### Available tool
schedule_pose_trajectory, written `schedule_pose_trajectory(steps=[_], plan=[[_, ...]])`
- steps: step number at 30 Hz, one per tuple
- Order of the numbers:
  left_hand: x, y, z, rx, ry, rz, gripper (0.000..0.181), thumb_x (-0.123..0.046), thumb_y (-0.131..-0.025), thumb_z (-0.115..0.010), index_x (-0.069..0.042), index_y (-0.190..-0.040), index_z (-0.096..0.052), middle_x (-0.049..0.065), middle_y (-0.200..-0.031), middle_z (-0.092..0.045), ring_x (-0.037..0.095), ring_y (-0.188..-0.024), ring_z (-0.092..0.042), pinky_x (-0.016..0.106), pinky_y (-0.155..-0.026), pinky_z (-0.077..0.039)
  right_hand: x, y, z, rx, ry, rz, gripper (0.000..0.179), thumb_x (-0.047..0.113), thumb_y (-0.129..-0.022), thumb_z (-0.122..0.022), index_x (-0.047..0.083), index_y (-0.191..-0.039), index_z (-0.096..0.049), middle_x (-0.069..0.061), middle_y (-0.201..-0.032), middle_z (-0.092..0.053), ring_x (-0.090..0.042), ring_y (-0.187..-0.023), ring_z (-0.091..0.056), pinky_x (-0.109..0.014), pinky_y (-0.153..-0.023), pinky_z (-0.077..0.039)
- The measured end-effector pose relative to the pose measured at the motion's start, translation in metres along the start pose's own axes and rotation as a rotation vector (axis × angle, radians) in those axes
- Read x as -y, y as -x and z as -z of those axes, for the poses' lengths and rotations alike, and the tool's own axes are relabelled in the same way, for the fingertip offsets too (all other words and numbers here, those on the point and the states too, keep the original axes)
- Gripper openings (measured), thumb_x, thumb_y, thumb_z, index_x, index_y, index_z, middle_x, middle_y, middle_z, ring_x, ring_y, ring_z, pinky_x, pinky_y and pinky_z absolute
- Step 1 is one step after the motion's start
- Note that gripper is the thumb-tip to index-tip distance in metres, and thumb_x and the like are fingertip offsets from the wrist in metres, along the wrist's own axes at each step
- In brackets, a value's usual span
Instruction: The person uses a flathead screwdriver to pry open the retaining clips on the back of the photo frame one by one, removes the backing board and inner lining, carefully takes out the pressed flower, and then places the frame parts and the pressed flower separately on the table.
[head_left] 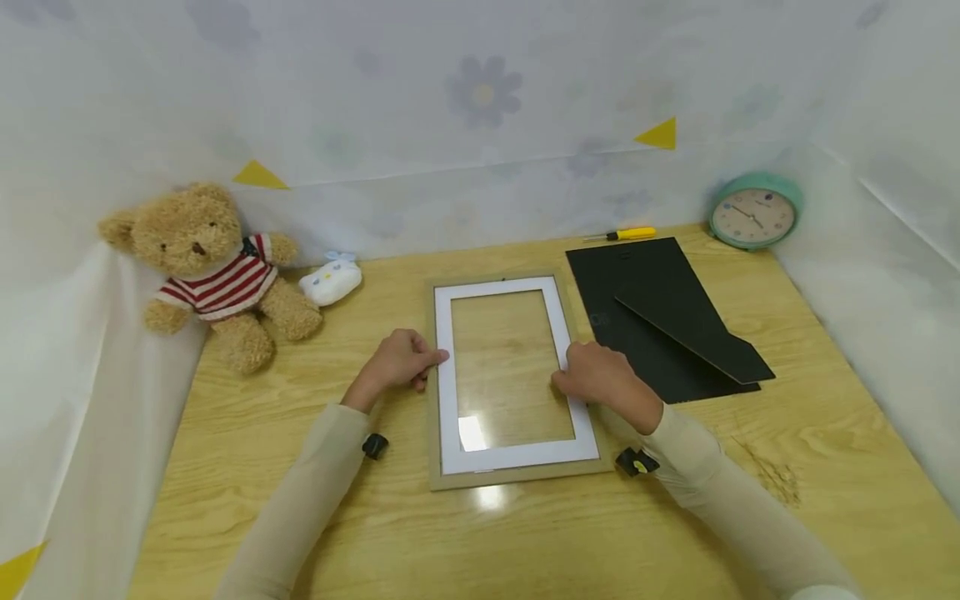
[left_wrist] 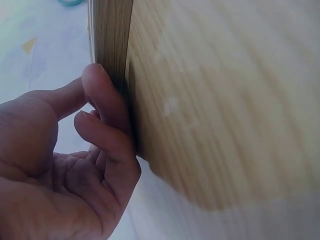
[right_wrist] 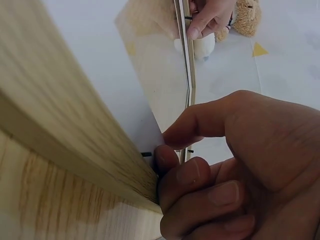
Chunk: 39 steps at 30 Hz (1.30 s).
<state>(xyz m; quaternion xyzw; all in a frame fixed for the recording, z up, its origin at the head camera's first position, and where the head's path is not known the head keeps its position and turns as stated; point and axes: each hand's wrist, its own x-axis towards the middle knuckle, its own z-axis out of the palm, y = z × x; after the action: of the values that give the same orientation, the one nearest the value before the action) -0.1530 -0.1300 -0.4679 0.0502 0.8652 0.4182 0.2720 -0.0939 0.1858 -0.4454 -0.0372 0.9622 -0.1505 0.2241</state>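
A wooden picture frame [head_left: 521, 479] lies on the table with a white mat [head_left: 445, 400] and a clear pane [head_left: 510, 367] inside it. My left hand [head_left: 401, 360] grips its left side, thumb over the mat and fingers curled at the wood's outer edge; the left wrist view shows these fingers [left_wrist: 107, 100] along that wooden side. On the opposite side my right hand [head_left: 603, 375] holds the frame, its thumb reaching over the mat. Its other fingers [right_wrist: 200, 200] are curled at the frame's edge, beside a small black tab [right_wrist: 146, 154].
Right of the frame lies a black backing board [head_left: 637, 275] with a hinged stand leg [head_left: 690, 333]. Behind it are a yellow screwdriver [head_left: 633, 234] and a green clock [head_left: 753, 212]. A teddy bear [head_left: 217, 267] and small white plush [head_left: 332, 282] sit at the back left.
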Motion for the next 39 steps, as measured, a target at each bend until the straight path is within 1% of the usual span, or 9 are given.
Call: schedule_pose_trajectory(steps=[8, 14, 17, 19, 21, 24, 29, 33, 39], plan=[[0.004, 0.014, -0.003, -0.012, 0.014, -0.038, 0.032, -0.034, -0.095, -0.070, -0.003, -0.087, -0.065, 0.007, -0.068, -0.065, 0.017, -0.052, -0.063, 0.026, -0.051, -0.046, 0.000, 0.001, 0.001, 0.009, -0.039, -0.006, 0.030, 0.025, -0.088, -0.054, 0.013, -0.062, -0.049, -0.003, -0.055, -0.050, -0.018, -0.046, -0.048, -0.029, -0.042, -0.030], [0.004, 0.021, -0.006, 0.011, 0.030, -0.084, 0.035, -0.036, -0.099, -0.065, -0.002, -0.090, -0.069, 0.008, -0.071, -0.065, 0.017, -0.056, -0.065, 0.027, -0.052, -0.046, 0.000, 0.000, 0.001, 0.013, -0.043, 0.000, 0.033, 0.024, -0.090, -0.054, 0.015, -0.059, -0.046, -0.001, -0.053, -0.045, -0.018, -0.045, -0.045, -0.029, -0.042, -0.030], [0.001, 0.025, -0.007, 0.013, 0.052, -0.107, 0.029, -0.028, -0.100, -0.064, 0.000, -0.094, -0.069, 0.009, -0.073, -0.066, 0.019, -0.057, -0.066, 0.027, -0.054, -0.047, 0.000, 0.000, 0.001, 0.010, -0.040, 0.002, 0.034, 0.024, -0.090, -0.054, 0.015, -0.058, -0.045, -0.001, -0.053, -0.044, -0.018, -0.045, -0.045, -0.029, -0.042, -0.030], [-0.001, 0.028, -0.008, 0.015, 0.098, -0.111, 0.024, -0.020, -0.100, -0.064, 0.003, -0.097, -0.068, 0.010, -0.075, -0.068, 0.019, -0.058, -0.067, 0.028, -0.056, -0.051, 0.000, 0.000, 0.001, 0.009, -0.042, 0.000, 0.035, 0.024, -0.090, -0.054, 0.015, -0.058, -0.045, 0.000, -0.053, -0.044, -0.018, -0.045, -0.045, -0.029, -0.042, -0.030], [-0.002, 0.030, -0.009, 0.019, 0.161, -0.105, 0.021, -0.014, -0.099, -0.063, 0.007, -0.100, -0.067, 0.012, -0.077, -0.069, 0.019, -0.059, -0.068, 0.029, -0.058, -0.055, 0.000, 0.000, 0.001, 0.009, -0.040, 0.000, 0.035, 0.024, -0.090, -0.054, 0.015, -0.058, -0.045, 0.000, -0.053, -0.043, -0.018, -0.045, -0.045, -0.029, -0.042, -0.030], [-0.003, 0.033, -0.012, 0.017, 0.234, -0.073, 0.021, -0.012, -0.098, -0.064, 0.008, -0.101, -0.067, 0.012, -0.080, -0.071, 0.017, -0.061, -0.069, 0.030, -0.059, -0.057, 0.000, 0.000, 0.001, 0.009, -0.040, 0.000, 0.035, 0.025, -0.091, -0.054, 0.015, -0.058, -0.045, -0.001, -0.053, -0.043, -0.017, -0.045, -0.045, -0.028, -0.042, -0.030], [-0.004, 0.035, -0.015, -0.004, 0.220, -0.041, 0.024, -0.018, -0.098, -0.066, 0.006, -0.103, -0.067, 0.011, -0.080, -0.071, 0.015, -0.062, -0.069, 0.030, -0.059, -0.057, 0.000, 0.000, 0.000, 0.007, -0.046, 0.005, 0.036, 0.024, -0.091, -0.054, 0.015, -0.058, -0.044, 0.000, -0.052, -0.043, -0.017, -0.044, -0.044, -0.028, -0.042, -0.030], [-0.003, 0.037, -0.016, 0.014, 0.224, -0.041, 0.028, -0.019, -0.099, -0.065, 0.007, -0.108, -0.066, 0.012, -0.079, -0.071, 0.016, -0.063, -0.069, 0.031, -0.059, -0.057, -0.001, 0.000, 0.000, 0.006, -0.061, 0.008, 0.036, 0.024, -0.090, -0.054, 0.016, -0.057, -0.044, 0.001, -0.052, -0.042, -0.016, -0.044, -0.044, -0.028, -0.041, -0.029], [-0.004, 0.040, -0.018, 0.038, 0.326, -0.057, 0.027, -0.011, -0.098, -0.065, 0.011, -0.114, -0.061, 0.014, -0.080, -0.072, 0.019, -0.065, -0.070, 0.035, -0.062, -0.059, -0.002, 0.001, -0.001, -0.004, -0.070, 0.011, 0.034, 0.023, -0.090, -0.054, 0.014, -0.059, -0.044, -0.001, -0.052, -0.043, -0.017, -0.044, -0.043, -0.028, -0.042, -0.028]])
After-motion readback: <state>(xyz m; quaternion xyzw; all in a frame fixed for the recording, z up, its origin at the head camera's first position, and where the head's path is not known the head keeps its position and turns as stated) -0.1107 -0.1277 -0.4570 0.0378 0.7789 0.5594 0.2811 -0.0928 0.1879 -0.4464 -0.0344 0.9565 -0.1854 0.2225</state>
